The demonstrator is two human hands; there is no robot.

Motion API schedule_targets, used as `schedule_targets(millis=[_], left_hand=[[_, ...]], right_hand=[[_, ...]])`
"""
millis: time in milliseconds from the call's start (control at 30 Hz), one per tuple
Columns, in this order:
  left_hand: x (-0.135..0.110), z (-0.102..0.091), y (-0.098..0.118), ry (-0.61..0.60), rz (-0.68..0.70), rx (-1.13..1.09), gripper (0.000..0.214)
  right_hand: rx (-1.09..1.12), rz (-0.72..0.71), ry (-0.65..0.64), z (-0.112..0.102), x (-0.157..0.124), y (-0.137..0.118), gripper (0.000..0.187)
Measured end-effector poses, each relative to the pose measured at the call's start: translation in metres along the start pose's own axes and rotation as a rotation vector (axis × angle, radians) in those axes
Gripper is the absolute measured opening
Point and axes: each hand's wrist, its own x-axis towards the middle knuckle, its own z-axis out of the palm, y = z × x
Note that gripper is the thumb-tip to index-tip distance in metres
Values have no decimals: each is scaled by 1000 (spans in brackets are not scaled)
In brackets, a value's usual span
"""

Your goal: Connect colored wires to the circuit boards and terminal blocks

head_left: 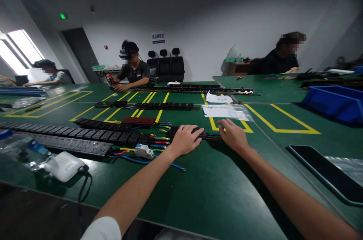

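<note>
My left hand [185,139] lies over the end of a black socket strip [173,132], its fingers curled round the end piece. Red and dark wires [212,136] come out of that end toward my right hand [235,134]. The right hand is half curled, with thumb and forefinger apart beside the wires; whether it touches them I cannot tell. Left of my left hand, coloured wire ends with ring terminals [161,139] stick out of more black socket strips [85,133]. A white circuit breaker [143,151] sits on the wires of the nearest strip.
On the green table [215,187] lie a phone [326,172] at right, a white device [66,166] with a strap at left, and paper sheets [218,111] ahead. A blue bin [334,103] stands at far right. A co-worker [134,69] holds a power drill [109,78] across the table.
</note>
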Motion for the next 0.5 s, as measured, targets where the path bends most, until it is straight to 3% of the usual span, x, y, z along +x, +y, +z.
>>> schedule_targets(millis=[133,267,333,500], left_hand=[[0,-1,0,-1,6,1,43],[0,-2,0,-5,-6,16,42],[1,-2,0,0,-28,24,43],[1,-2,-1,5,-49,9,44]], right_hand=[[384,298,83,3,3,7,39],[865,581,-65,1,7,8,61],[916,576,-97,1,8,7,61],[881,523,-36,7,7,3,57]])
